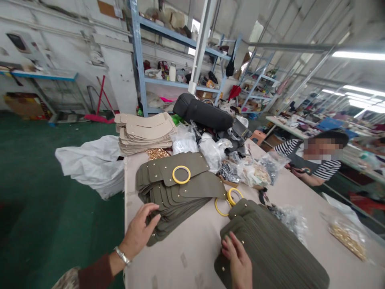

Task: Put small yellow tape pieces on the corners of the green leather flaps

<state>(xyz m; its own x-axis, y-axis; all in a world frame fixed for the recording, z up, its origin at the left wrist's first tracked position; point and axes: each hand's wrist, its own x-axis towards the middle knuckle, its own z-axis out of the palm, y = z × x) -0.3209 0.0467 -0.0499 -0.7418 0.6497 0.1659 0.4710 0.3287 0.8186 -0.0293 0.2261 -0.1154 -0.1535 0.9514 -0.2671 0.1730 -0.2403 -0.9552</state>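
My left hand (141, 229), with a metal watch band at the wrist, is at the near left edge of a stack of olive-green panels (180, 200) dotted with small gold studs. Its thumb and fingers are apart, and nothing shows between them. On top of that stack lies a yellow-rimmed tape roll (173, 175). My right hand (239, 261) is over the left end of a second olive panel stack (279, 245), fingers slightly bent and parted. I see nothing held in it; whether the fingertips press on the top panel I cannot tell.
Two yellow tape rolls (230, 196) lie between the stacks. Beige panels (147, 132), plastic bags (213, 150) and a black bag (204, 112) fill the table's far end. A bag of gold hardware (347, 241) lies right. Another person (313, 156) is beyond the table's right edge.
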